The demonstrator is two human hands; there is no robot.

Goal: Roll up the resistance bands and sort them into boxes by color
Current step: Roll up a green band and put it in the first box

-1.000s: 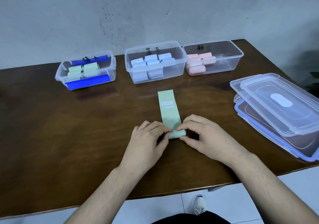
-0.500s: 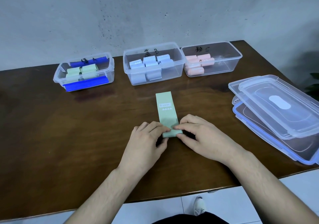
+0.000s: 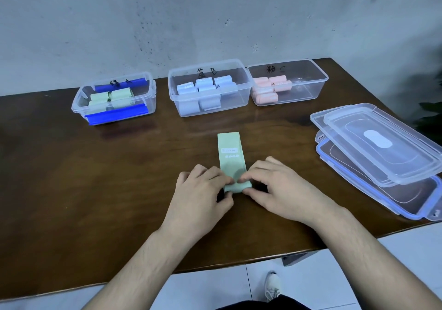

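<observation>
Pale green flat rubber resistance band (image 3: 231,156) at table centre, free end toward 12 o'clock, near end rolled and pinched by left hand (image 3: 203,195) and right hand (image 3: 277,190); looks light, soft, springy, so keep hold at roll's two ends.

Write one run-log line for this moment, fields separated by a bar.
step: rolling | green band: near end rolled, rest flat on table | left hand, right hand: pinch roll | target: green box
</observation>
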